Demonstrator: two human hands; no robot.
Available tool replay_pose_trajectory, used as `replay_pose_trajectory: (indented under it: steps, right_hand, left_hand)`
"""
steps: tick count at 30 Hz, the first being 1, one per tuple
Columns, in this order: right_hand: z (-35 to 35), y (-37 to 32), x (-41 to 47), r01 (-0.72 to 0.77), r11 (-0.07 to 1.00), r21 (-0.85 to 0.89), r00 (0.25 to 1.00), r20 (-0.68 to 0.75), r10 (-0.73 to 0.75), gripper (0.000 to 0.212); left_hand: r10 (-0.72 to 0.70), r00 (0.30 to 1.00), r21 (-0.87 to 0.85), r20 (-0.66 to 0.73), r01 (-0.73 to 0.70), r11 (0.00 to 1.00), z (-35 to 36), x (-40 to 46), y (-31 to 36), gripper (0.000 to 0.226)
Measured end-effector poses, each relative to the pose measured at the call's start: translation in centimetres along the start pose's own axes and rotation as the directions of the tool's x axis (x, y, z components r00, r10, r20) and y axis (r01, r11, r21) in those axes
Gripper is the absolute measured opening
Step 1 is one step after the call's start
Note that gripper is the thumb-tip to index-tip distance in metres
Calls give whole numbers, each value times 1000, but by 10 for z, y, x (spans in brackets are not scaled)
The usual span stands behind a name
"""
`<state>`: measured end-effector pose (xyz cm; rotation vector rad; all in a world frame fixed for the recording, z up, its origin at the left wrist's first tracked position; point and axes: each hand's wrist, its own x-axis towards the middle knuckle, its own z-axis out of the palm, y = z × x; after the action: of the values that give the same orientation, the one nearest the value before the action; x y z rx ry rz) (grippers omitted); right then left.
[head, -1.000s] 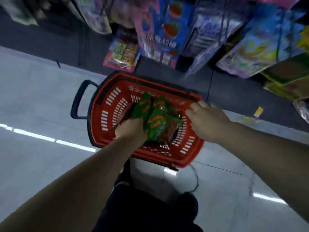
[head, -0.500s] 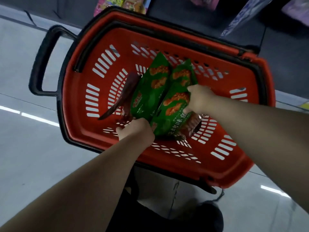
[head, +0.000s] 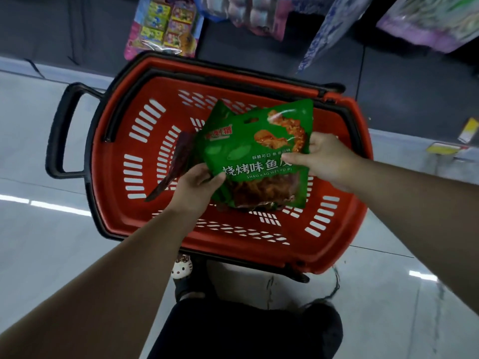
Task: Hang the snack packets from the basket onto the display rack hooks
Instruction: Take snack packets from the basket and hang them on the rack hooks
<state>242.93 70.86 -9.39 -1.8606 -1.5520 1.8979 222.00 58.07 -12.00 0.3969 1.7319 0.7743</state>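
A red plastic basket with black rim and handle stands on the floor below me. Over its middle I hold green snack packets, a front one with white lettering and at least one more behind it. My left hand pinches their lower left corner. My right hand grips the right edge of the front packet. A dark red packet leans against the basket's left inner wall. Hanging packets of the display rack show along the top.
The basket's black side handle sticks out to the left over the glossy grey floor. More hung goods fill the top right. My legs and shoes are just behind the basket.
Both hands have lifted the green packets higher out of the basket and turned them face up. My right hand shifted from the packets' middle to their right edge.
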Motion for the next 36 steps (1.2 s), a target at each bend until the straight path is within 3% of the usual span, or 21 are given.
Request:
replay_pose_trajectory:
  steps: [4, 8, 11, 18, 21, 25, 28, 33, 36]
  right_hand:
    - [3, 19, -9, -20, 995, 101, 994, -101, 31, 17]
    - [6, 18, -27, 16, 989, 148, 987, -159, 7, 23]
    - [7, -4, -45, 84, 983, 165, 983, -175, -54, 25]
    - [-34, -105, -143, 341, 922, 182, 903, -336, -267, 18]
    - [-67, -155, -207, 465, 874, 140, 842, -375, -388, 24]
    - [-126, -237, -312, 555, 832, 17, 765, -401, -503, 57]
    - [-176, -297, -401, 664, 745, -68, 664, -404, -629, 36]
    - [-249, -389, -540, 746, 641, -179, 513, -459, -725, 64]
    - [-286, -435, -610, 803, 566, -188, 443, -450, -776, 49]
  left_hand:
    - [-23, 980, 110, -197, 46, 993, 10, 16, 7, 26]
    - [186, 962, 212, -201, -143, 967, 10, -4, 31, 18]
    - [270, 944, 148, -187, -245, 958, 4, -22, 58, 16]
    - [574, 785, 237, -234, -526, 817, -7, -125, 165, 18]
    - [647, 719, 200, -253, -616, 762, -5, -189, 223, 14]
    - [738, 625, 168, -255, -723, 670, 2, -290, 313, 18]
    - [797, 553, 112, -243, -800, 590, 9, -374, 382, 16]
    - [866, 416, 74, -277, -890, 450, 20, -510, 500, 29]
    - [889, 365, -15, -277, -927, 376, 25, -579, 559, 14]
